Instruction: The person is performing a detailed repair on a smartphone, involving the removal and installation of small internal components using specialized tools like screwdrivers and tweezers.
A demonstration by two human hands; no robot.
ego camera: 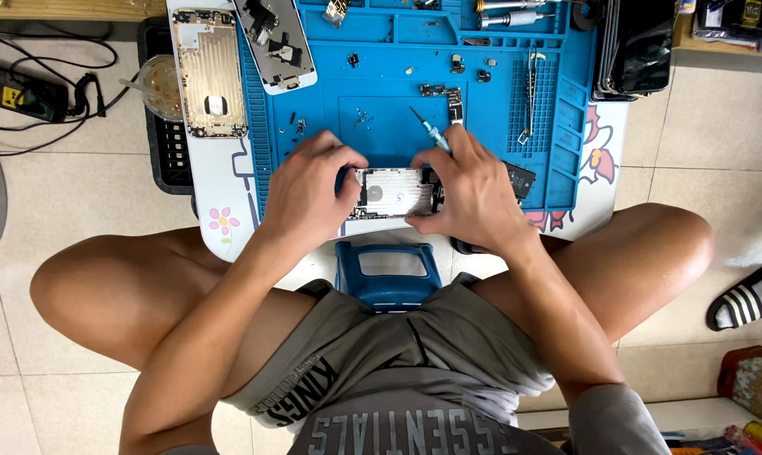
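Left hand (307, 195) and right hand (473, 192), each grip closed on a flat metal phone chassis (391, 192); right apparently pinches a thin screwdriver (431, 131).

An opened phone (391, 194) lies on the work mat's (566, 126) near edge, between both hands. A phone housing (209, 72) lies far left; small parts, perhaps screws (362, 118), sit behind.

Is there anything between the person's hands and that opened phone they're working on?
Nothing visible. The left hand and the right hand both rest directly on the opened phone at the near edge of the blue mat. The right hand also holds a small screwdriver, its tip pointing away from the phone.
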